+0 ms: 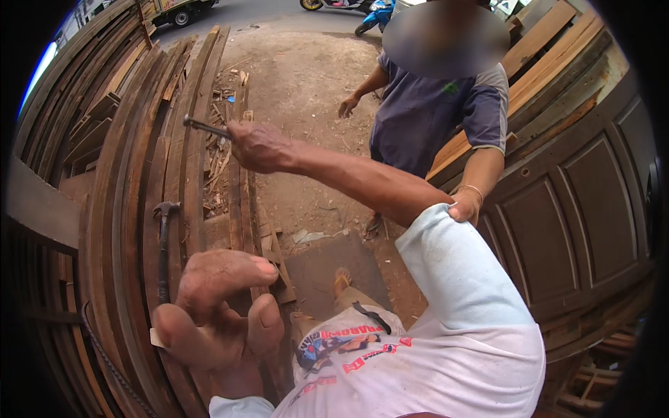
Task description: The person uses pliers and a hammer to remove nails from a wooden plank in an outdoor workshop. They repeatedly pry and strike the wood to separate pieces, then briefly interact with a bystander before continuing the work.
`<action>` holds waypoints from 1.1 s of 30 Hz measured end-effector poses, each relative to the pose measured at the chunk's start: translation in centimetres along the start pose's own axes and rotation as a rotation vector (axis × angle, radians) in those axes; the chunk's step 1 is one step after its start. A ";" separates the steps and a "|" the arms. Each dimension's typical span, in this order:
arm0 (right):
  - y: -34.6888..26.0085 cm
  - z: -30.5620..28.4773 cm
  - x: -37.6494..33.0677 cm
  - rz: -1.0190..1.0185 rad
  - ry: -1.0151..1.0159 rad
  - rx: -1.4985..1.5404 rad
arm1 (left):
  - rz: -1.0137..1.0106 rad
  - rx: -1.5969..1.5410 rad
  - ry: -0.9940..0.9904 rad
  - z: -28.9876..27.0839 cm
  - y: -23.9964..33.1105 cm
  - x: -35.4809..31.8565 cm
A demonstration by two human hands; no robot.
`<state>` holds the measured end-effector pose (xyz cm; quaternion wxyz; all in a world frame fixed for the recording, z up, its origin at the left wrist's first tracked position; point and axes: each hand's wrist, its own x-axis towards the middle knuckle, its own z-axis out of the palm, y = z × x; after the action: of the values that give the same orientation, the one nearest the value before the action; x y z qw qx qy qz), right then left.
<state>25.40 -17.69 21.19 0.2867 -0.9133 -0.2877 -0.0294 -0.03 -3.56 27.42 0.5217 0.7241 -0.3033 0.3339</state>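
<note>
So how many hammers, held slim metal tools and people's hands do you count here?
Hammer: 1
Held slim metal tool: 1
Wearer's hands: 2 (left hand, right hand)
Other person's hands: 2
Total: 6

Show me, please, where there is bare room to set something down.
Mostly bare dirt ground lies between the timber stack and the co-worker, below the road; wood scraps clutter its left edge. A smaller patch is the dark slab left of the foot. The timber stack is crowded, with the hammer on it and the left hand in front.
</note>
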 end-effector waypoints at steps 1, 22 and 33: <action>1.3 1.9 -0.8 -0.014 -0.034 0.011 | -0.030 0.075 -0.036 0.5 -1.7 -1.2; 16.7 12.9 6.9 -0.158 -0.285 0.218 | -1.528 0.998 -0.386 7.7 -15.0 -14.4; 18.6 11.9 7.9 -0.289 -0.329 0.291 | -1.624 0.937 -0.330 7.9 -15.8 -13.9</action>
<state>40.73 -19.73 3.54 0.3573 -0.8043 -0.4592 0.1207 5.52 -5.56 5.77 0.2017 0.8872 0.3872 -0.1494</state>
